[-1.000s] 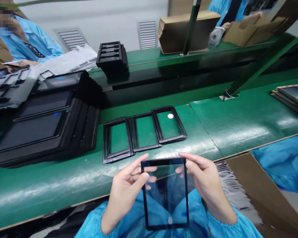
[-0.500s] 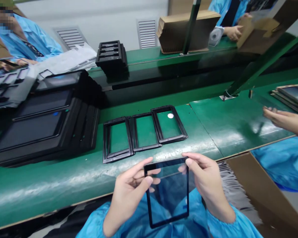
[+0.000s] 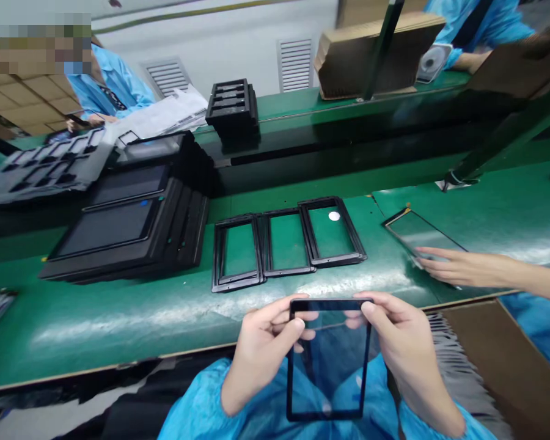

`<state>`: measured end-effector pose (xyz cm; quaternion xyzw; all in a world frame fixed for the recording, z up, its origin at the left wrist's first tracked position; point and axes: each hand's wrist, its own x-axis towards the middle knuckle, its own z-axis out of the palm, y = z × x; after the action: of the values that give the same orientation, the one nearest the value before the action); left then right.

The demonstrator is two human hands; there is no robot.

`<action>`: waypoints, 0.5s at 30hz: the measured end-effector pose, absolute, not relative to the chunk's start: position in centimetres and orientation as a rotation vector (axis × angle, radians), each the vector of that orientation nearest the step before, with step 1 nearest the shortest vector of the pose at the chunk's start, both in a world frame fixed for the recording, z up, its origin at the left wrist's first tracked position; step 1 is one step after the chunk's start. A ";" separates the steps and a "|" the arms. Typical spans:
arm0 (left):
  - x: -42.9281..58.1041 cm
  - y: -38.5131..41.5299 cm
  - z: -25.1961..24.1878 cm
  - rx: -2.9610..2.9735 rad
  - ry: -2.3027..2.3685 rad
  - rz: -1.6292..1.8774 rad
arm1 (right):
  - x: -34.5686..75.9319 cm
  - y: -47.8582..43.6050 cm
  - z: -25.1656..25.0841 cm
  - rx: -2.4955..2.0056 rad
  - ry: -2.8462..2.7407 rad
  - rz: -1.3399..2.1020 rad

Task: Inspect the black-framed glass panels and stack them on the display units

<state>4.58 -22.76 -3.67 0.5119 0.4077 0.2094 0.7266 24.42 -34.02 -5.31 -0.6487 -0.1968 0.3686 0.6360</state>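
A black-bordered clear glass touch panel [image 3: 329, 366] is held upright over my lap, and my fingers show through it. My left hand [image 3: 270, 345] grips its upper left edge, thumb in front and fingers behind. At the upper right corner, my right hand [image 3: 401, 342] pinches it between thumb and fingers. Beyond the panel, overlapping stacks of black rectangular frames [image 3: 286, 271] lie on the green bench [image 3: 165, 318]. A white round sticker [image 3: 334, 216] shows inside the rightmost frame.
At left stand piled black trays [image 3: 165, 238] holding dark panels. A co-worker's hand [image 3: 467, 267] at right touches another black-edged panel [image 3: 421, 235] on the bench. A green post [image 3: 495, 134] rises behind it. Flat cardboard [image 3: 376, 58] and small black trays [image 3: 231, 110] stand across the bench.
The view has swung left, so the scene sits farther right. The co-worker's hand now rests at a panel lying on the bench. Both my hands keep their hold on the glass panel.
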 end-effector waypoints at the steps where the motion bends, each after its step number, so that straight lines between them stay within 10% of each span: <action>1: 4.6 -22.8 -3.7 1.135 0.904 0.456 | 24.4 -34.1 -5.4 -1.488 -0.446 0.844; 15: 4.6 -23.6 -3.8 1.162 0.902 0.545 | 24.3 -34.9 -5.8 -1.489 -0.535 0.865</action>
<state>4.59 -23.57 -3.77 0.5234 0.4063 0.2454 0.7076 24.27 -34.94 -5.79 -0.6475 -0.2328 0.3763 0.6205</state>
